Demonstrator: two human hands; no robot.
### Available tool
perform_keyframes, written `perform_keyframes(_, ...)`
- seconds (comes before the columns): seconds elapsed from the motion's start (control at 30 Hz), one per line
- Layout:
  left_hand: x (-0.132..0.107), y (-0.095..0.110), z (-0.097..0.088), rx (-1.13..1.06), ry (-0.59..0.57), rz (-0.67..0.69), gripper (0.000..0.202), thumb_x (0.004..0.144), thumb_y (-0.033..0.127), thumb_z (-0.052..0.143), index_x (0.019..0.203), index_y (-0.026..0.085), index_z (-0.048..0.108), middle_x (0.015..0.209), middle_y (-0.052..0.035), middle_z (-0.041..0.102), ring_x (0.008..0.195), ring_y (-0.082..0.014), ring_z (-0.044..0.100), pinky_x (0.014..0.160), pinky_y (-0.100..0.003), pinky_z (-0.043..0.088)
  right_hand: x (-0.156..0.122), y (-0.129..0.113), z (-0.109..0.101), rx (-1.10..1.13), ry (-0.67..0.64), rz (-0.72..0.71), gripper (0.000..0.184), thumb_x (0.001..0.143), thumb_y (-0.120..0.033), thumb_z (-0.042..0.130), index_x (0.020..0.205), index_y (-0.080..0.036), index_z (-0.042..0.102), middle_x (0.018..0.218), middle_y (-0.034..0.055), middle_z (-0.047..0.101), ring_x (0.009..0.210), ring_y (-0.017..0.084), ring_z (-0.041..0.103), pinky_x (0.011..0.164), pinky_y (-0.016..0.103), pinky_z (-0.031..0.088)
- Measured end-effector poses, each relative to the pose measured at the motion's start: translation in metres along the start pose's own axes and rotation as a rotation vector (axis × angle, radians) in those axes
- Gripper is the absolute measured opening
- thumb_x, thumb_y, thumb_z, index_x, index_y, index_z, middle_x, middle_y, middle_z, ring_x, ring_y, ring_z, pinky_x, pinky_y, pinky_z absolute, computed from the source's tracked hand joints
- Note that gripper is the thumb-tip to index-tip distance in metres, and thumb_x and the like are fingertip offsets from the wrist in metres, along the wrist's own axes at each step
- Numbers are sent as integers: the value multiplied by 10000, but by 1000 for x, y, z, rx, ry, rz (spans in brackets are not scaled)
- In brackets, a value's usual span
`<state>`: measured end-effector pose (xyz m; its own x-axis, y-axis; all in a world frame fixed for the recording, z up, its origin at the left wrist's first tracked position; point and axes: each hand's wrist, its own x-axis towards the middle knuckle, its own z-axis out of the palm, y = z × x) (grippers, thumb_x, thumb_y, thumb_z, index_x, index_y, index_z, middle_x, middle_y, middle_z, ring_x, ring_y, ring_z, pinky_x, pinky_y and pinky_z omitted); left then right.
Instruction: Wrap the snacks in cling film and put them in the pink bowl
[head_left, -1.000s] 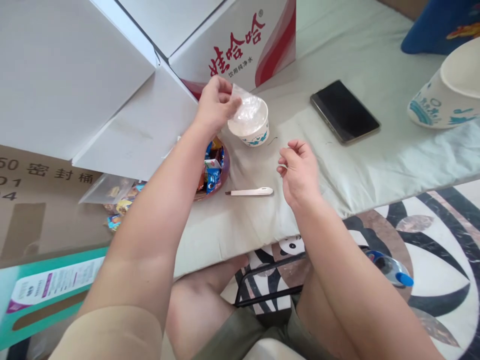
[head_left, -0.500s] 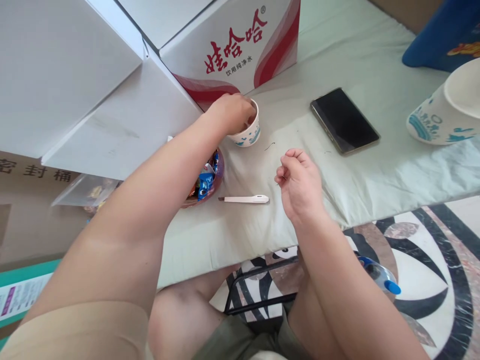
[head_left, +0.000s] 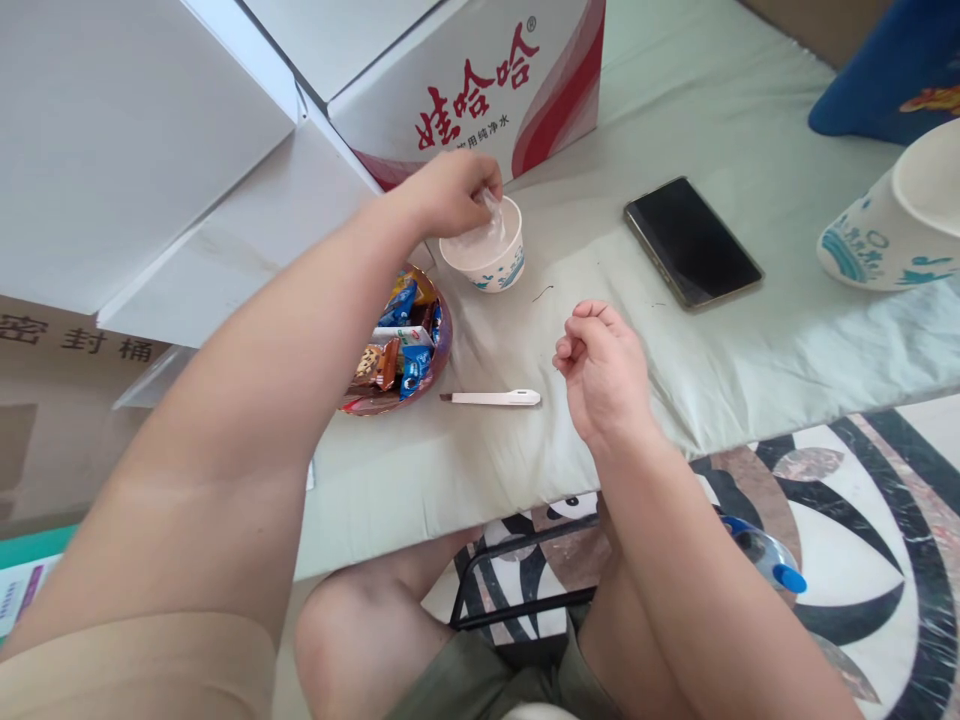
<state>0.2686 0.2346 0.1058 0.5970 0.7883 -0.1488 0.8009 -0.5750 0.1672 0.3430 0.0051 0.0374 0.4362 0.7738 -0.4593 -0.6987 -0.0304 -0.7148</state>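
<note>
My left hand [head_left: 459,190] is closed in a pinch on a piece of clear plastic film [head_left: 489,228]. The film hangs down into a white paper bowl [head_left: 495,278] with blue-green prints, which stands against a carton. My right hand [head_left: 602,365] is held over the cloth with curled fingers and thumb pressed together; what they hold, if anything, is too small to make out. Between the hands and nearer to me lies a slim white-handled blade tool [head_left: 495,398]. Left of it, partly behind my left forearm, is a round dish [head_left: 444,355] of wrapped sweets [head_left: 415,370].
A dark-screened phone [head_left: 694,242] lies to the right on the pale green cloth [head_left: 810,360]. Beyond it stand a large white paper tub [head_left: 862,235] and a blue object [head_left: 877,80]. White cartons [head_left: 142,130] fill the left. A bottle [head_left: 765,555] is below the table edge.
My left hand has risen out of the paper bowl, now with clear film in its fingers. My forearm has shifted left, showing more of the sweets. The right hand looks nearly still.
</note>
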Motion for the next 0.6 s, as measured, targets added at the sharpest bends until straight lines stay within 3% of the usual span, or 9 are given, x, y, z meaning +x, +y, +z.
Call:
perform_keyframes(0.1,0,1,18,64,-64,48,348,616,-98,652,753,222,668,692,22,529,955,-262,659,1069,-455,486,0,0,1,15,13,7,165,678,-215,613,799,-234,502,654,-81,425,548,68,414,520,211,339)
perform_keyframes(0.23,-5,3,27,157,-96,154,324,686,-48,691,748,261,614,869,-16,623,1063,-263,608,1076,-453,477,1,-1,0,13,3,7,148,696,-201,617,795,-233,512,652,-78,434,555,72,411,529,211,344)
perform_keyframes(0.3,-6,3,22,211,-29,138,307,720,20,737,729,268,555,891,-14,616,1005,-238,577,1044,-442,499,1,-1,0,8,0,6,146,707,-198,615,800,-233,508,659,-77,429,555,71,410,533,210,343)
perform_keyframes(0.4,-4,5,13,245,41,84,364,791,118,727,615,262,442,713,10,527,831,-195,539,997,-406,522,0,0,0,0,-6,6,155,713,-205,614,810,-234,496,670,-79,413,549,67,409,534,212,339)
perform_keyframes(0.5,-1,10,15,246,-124,35,326,718,62,753,573,242,523,626,35,512,793,-181,572,1022,-386,527,0,1,0,-10,-22,4,165,702,-217,616,814,-234,496,665,-84,405,544,65,403,532,216,335)
perform_keyframes(0.6,3,18,29,225,-298,-25,274,606,-29,740,613,220,628,681,26,616,912,-224,656,1085,-469,511,0,2,0,-6,-22,11,159,693,-207,613,807,-233,504,647,-82,414,546,69,397,529,215,333)
